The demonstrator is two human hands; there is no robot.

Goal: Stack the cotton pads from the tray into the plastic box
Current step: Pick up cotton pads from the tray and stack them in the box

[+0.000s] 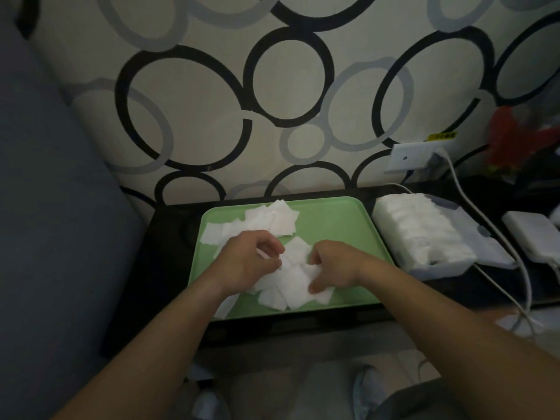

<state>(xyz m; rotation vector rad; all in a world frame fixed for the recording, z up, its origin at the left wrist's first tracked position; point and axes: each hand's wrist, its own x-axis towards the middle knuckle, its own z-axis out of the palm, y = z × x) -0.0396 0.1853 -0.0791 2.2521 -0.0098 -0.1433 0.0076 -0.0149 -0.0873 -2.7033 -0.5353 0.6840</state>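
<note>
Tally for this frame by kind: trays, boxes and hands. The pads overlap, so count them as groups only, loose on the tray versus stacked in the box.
Green tray: 1
Plastic box: 1
Hands: 2, left hand and right hand
Pad groups: 2, loose cotton pads on the tray and stacked cotton pads in the box
Total: 6

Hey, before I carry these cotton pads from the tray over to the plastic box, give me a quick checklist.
1. Pads left to move: ok, loose cotton pads lie on the green tray.
2. Right hand grip: ok, fingers curl on pads.
3. Left hand grip: cannot tell.
4. Room in plastic box: not ok, looks nearly full.
5. Path to box: ok, it stands right beside the tray.
</note>
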